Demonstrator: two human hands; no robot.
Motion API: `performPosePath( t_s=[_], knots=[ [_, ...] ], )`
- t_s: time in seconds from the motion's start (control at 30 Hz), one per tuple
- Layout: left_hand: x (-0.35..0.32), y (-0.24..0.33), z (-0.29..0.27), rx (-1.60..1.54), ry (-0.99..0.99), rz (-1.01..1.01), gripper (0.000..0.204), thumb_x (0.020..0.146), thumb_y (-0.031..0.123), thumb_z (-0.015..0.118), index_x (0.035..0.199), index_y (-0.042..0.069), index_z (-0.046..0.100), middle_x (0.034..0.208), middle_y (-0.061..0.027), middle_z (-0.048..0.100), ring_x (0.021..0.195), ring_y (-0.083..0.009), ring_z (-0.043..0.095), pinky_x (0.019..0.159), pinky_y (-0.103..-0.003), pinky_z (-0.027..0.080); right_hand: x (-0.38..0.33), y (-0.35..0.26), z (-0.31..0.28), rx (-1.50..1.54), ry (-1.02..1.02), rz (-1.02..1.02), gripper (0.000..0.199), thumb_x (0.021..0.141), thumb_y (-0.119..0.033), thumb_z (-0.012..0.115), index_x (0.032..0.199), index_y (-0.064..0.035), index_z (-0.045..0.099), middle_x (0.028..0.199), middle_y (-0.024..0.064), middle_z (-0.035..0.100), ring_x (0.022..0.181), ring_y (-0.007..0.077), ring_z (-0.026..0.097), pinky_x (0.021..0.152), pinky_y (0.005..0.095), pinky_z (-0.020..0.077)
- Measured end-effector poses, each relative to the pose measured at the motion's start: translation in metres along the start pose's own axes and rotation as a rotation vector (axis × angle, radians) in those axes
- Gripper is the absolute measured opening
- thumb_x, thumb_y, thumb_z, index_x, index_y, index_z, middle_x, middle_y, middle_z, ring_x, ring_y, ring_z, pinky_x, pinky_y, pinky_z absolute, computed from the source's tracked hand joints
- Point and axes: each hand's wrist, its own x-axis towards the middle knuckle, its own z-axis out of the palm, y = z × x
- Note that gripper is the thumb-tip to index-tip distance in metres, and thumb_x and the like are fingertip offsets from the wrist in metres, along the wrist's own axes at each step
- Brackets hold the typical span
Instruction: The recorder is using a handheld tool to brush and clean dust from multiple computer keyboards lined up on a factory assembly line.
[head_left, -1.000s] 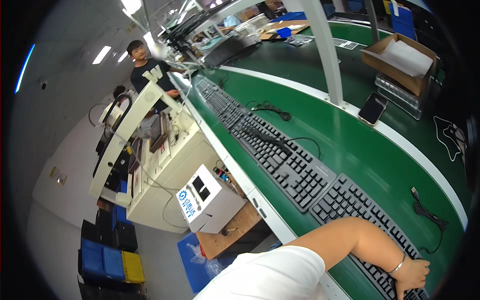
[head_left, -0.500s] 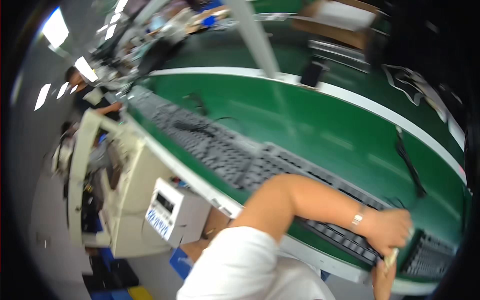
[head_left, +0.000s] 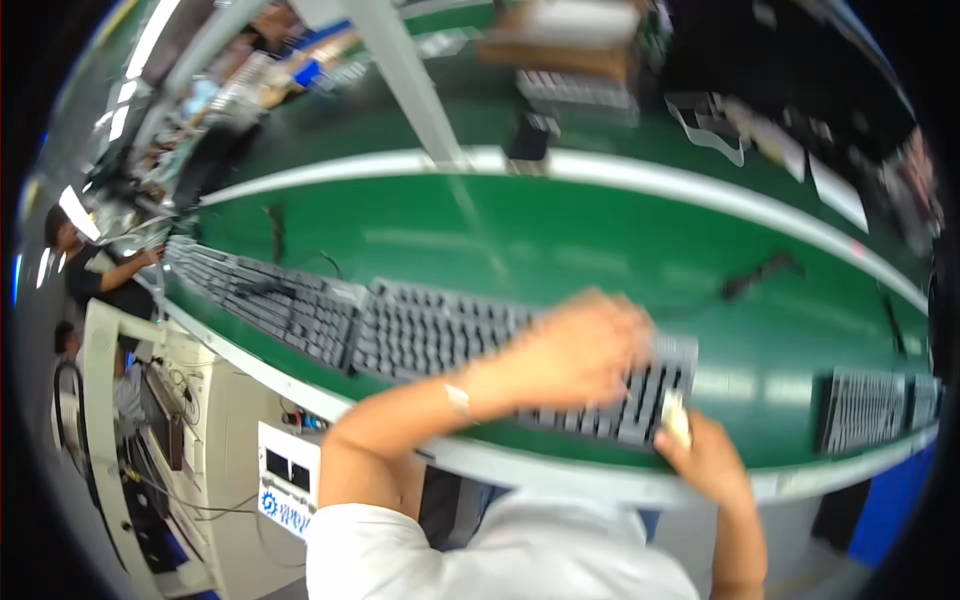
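A dark grey keyboard [head_left: 430,328] lies on the green bench in front of me. Over its right half is my left hand [head_left: 585,350], smeared by motion, so its fingers and anything in them cannot be made out. My right hand [head_left: 708,455] is at the keyboard's near right corner, closed on a small cream-coloured piece [head_left: 677,418] that sticks up from between thumb and fingers. What kind of piece it is does not show.
More keyboards [head_left: 290,310] run in a row to the left, and others [head_left: 865,410] lie at the far right. A black cable [head_left: 755,278] rests behind. A white rail [head_left: 690,182] and a post [head_left: 410,90] border the bench's back; a person [head_left: 105,265] is at far left.
The view has swung to the right. My hands, close together at the cream-coloured piece before, are now apart: the left is over the keyboard, while the right keeps the piece.
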Motion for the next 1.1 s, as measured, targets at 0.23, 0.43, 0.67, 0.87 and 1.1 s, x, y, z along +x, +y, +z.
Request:
performPosePath(
  t_s=[0.23,0.43,0.67,0.87,1.1],
  knots=[
    [-0.137,-0.049,-0.056,0.269,0.023,-0.733,0.034,0.091,0.025,0.058,0.118,0.005,0.058,0.117,-0.0104,0.062,0.112,-0.0288,0.055,0.110,-0.045,0.032,0.003,-0.006,-0.019,0.032,-0.070,0.121,0.041,0.089,-0.036,0.067,0.094,0.0035,0.058,0.079,0.0186,0.064,0.064,0.0306,0.057,0.063,0.0413,0.0464],
    [-0.142,-0.006,-0.056,0.266,-0.049,-0.816,0.039,0.091,0.026,0.057,0.123,0.004,0.056,0.124,-0.0098,0.060,0.119,-0.0287,0.053,0.114,-0.045,0.027,-0.009,-0.008,-0.052,0.211,0.295,-0.097,0.030,0.091,-0.032,0.064,0.081,-0.0050,0.057,0.061,0.0061,0.057,0.047,0.0158,0.047,0.049,0.0277,0.0404],
    [-0.143,-0.011,-0.069,0.181,-0.052,-0.673,0.045,0.088,0.026,0.060,0.127,0.005,0.055,0.129,-0.0096,0.059,0.125,-0.0291,0.050,0.115,-0.046,0.024,0.070,-0.101,0.007,1.732,0.036,-0.344,0.039,0.096,-0.030,0.053,0.063,-0.0174,0.035,0.045,-0.0046,0.033,0.036,0.0052,0.024,0.035,0.0199,0.0215],
    [-0.146,-0.013,-0.070,0.204,-0.046,-0.670,0.049,0.084,0.026,0.062,0.128,0.006,0.056,0.130,-0.0090,0.059,0.127,-0.0286,0.050,0.116,-0.049,0.023,0.096,-0.131,0.020,1.608,0.040,-0.205,0.039,0.101,-0.025,0.041,0.063,-0.0178,0.034,0.045,-0.0056,0.028,0.038,0.0052,0.021,0.036,0.0196,0.0209],
    [-0.141,-0.011,-0.072,0.182,-0.035,-0.691,0.050,0.082,0.028,0.064,0.127,0.006,0.057,0.129,-0.0084,0.059,0.125,-0.0278,0.051,0.115,-0.049,0.024,0.100,-0.149,0.033,1.317,0.092,-0.280,0.037,0.099,-0.023,0.045,0.063,-0.0160,0.037,0.044,-0.0032,0.031,0.038,0.0056,0.021,0.036,0.0201,0.0200]
  ],
)
